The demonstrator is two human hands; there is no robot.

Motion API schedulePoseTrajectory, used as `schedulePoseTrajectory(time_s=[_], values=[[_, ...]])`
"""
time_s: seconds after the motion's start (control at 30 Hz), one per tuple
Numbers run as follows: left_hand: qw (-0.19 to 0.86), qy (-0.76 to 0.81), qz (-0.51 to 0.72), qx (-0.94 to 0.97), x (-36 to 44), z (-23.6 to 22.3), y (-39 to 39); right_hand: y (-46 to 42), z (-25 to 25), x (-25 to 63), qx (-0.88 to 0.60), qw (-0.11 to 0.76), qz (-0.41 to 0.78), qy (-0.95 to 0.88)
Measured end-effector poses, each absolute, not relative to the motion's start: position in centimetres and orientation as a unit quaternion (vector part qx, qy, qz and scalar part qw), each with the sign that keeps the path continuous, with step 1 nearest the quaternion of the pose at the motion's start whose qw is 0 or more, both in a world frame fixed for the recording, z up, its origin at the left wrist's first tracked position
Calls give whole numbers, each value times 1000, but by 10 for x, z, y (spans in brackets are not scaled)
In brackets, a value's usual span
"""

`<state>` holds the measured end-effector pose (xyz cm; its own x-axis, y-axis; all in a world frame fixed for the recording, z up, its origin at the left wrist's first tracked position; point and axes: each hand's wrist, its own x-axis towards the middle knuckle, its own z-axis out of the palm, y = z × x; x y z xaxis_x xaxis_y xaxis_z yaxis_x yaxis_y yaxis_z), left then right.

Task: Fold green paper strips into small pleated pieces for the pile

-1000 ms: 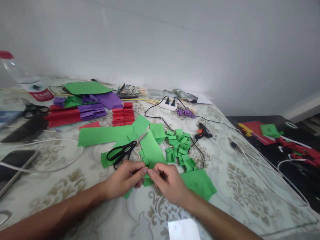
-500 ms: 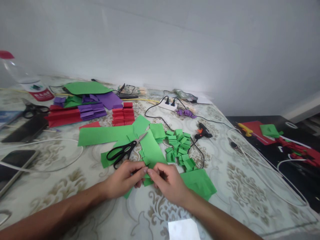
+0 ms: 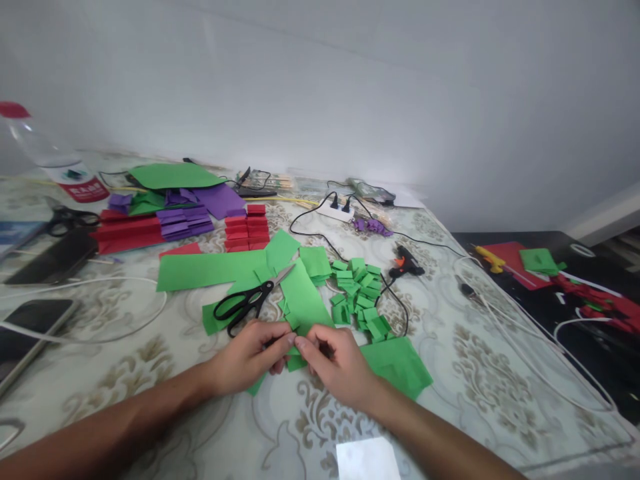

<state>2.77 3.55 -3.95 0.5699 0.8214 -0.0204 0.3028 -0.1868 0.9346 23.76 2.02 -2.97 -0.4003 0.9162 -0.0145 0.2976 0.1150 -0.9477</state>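
Observation:
My left hand (image 3: 257,353) and my right hand (image 3: 335,363) meet at the fingertips, thumbs nearly touching. Both pinch a small piece of green paper (image 3: 293,322), which the fingers mostly cover. Just beyond them lies a long green paper strip (image 3: 306,297). Black-handled scissors (image 3: 247,303) rest on green paper to the left, blades pointing away to the right. A pile of small folded green paper pieces (image 3: 357,293) sits to the right of the strip. Partly under my right wrist is a larger green sheet (image 3: 400,367).
A black glue gun (image 3: 406,263) and a white power strip (image 3: 337,209) with trailing cords stand right of centre. Folded red paper (image 3: 247,230) and purple paper (image 3: 185,222) lie behind. Phones (image 3: 33,333), a second pair of scissors (image 3: 70,217) and a bottle (image 3: 65,163) are at left.

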Motion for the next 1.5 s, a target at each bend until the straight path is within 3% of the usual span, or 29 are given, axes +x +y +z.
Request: schedulePoseTrajectory(time_s=[1.5], values=[[517,391,257,716,28,-40,35,21,-31,237,-454,305,492,-677]])
